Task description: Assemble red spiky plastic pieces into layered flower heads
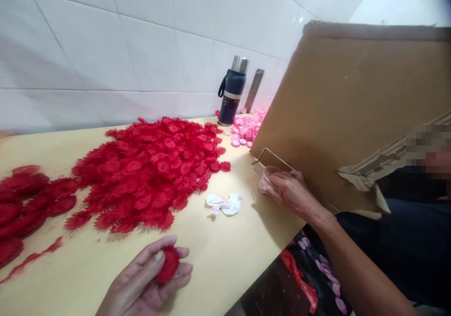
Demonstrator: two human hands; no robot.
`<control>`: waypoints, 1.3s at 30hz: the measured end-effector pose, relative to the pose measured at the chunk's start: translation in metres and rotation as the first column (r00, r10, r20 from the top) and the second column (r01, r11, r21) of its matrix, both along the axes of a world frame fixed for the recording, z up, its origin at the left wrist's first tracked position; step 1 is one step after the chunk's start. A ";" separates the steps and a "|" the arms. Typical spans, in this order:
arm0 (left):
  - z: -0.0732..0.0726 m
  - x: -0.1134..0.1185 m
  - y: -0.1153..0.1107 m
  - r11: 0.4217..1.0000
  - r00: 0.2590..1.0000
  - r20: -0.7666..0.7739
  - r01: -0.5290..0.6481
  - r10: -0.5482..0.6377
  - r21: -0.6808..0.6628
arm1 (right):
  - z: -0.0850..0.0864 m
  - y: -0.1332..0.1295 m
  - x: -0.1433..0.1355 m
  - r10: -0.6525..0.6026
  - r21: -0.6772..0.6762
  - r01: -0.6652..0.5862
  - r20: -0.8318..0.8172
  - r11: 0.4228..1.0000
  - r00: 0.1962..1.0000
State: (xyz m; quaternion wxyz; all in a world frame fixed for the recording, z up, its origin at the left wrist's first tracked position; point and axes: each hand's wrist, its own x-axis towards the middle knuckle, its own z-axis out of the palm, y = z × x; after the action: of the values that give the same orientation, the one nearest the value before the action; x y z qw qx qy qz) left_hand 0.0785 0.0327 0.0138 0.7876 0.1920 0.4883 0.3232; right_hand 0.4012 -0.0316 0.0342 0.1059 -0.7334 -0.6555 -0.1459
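Note:
My left hand (150, 278) holds a red frilly flower disc (168, 264) between thumb and fingers, low in the view. Farther right, my right hand (287, 189) is wrapped round a small clear cup (271, 171), beside a bent wire stand (266, 150) at the foot of the cardboard. A big heap of red flower discs (151, 165) lies left of centre. Thicker red stacks (24, 208) sit at the far left. Between the heap and my right hand lies a crumpled white tissue (224, 204).
A dark blue bottle (233, 90) and a grey metal tube (254, 90) stand by the tiled wall, near pink flower discs (246, 127). Tall cardboard (352, 100) rises on the right, with a person (405, 231) partly hidden beyond it. The table's edge (264, 267) runs diagonally below my right arm.

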 end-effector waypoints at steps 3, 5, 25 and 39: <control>0.012 0.012 -0.006 0.997 0.994 0.092 -0.058 0.052 0.057 | 0.005 -0.008 0.002 0.014 0.103 -0.009 -0.042 0.995 0.999; 0.017 0.018 -0.009 0.997 0.985 0.167 -0.049 0.040 0.052 | 0.007 -0.013 -0.005 0.010 0.236 0.013 -0.096 0.972 0.995; 0.018 -0.002 -0.020 0.967 0.920 0.314 -0.190 0.236 -0.169 | -0.035 0.003 -0.209 0.745 0.314 -0.675 -0.280 0.667 0.606; 0.003 -0.019 -0.024 0.931 0.893 0.310 -0.361 0.326 0.060 | -0.039 0.017 -0.219 0.696 0.386 -0.592 -0.235 0.708 0.678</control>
State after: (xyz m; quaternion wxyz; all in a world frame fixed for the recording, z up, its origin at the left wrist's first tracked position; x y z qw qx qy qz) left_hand 0.0597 0.0091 0.0169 0.7695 0.0975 0.3719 0.5100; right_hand 0.1822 -0.0148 -0.0044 0.3720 -0.4429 -0.8141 -0.0506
